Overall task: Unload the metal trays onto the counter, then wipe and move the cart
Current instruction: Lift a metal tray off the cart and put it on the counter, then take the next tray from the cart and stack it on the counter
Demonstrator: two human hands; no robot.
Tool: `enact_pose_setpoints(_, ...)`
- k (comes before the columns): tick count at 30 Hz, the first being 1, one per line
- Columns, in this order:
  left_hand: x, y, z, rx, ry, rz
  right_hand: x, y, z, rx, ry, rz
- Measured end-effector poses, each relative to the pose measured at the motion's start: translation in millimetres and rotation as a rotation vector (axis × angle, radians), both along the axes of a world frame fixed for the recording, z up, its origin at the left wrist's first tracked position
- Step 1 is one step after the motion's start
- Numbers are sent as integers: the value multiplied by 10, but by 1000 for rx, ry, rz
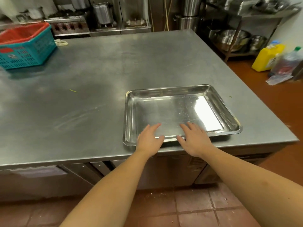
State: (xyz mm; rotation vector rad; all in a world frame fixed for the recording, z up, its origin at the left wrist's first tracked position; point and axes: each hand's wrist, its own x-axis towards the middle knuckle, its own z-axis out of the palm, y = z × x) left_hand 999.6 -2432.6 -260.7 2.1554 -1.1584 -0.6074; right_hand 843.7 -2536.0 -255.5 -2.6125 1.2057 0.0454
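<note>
We have one metal tray (178, 112) lying flat on the counter (82, 89), toward its near right corner, with the tray's near rim close to the counter's near edge. Our left hand (150, 139) and right hand (195, 139) are over that near rim, side by side, palms down and fingers spread and nearly straight; neither has anything clasped, and whether the fingertips actually touch the tray floor we cannot tell. We judge this to be the setting-down step, and to do it well we should make sure the tray sits wholly on the counter, sliding it a little farther from the edge with flat palms so it cannot tip off, and leaving room beside it for the other trays, since the left and far parts of the surface are mostly bare. Lifting both hands straight up should keep it from skidding on the smooth steel. The tray is shallow and rectangular with rounded corners and a rolled lip, empty, shiny, scratched on its floor, and it throws back a bright patch of light at its right side. A teal basket (27, 51) stands at the far left, well apart. The cart is not in view.
</note>
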Motion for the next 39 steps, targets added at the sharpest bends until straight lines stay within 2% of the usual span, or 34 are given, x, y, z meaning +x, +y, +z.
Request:
enact_pose_setpoints(3,231,191,455,-49,97,53,279,99,479,73,-61,4)
enact_pose_setpoints(8,640,634,1088,-132,37,183,1005,492,1181,94,-280,81)
enact_pose_setpoints(12,846,1048,1349,-225,87,335,1586,1064,1483,309,-529,123)
enact_pose_setpoints(17,929,1601,1481,-376,197,576,1972,1633,1608,606,-687,169)
enact_pose_setpoints(23,699,2079,1367,-414,343,830,1832,1995,1509,857,-561,225)
enact_pose_setpoints(30,-164,2564,1073,-363,424,1019,1440,2479,1112,1073,-376,302)
enact_pose_setpoints(34,-539,3277,1037,-343,361,1209,1285,3184,959,1110,-222,459)
enact_pose_setpoints(39,-968,4431,1096,-419,326,1468,1001,4388,1049,1147,-84,709)
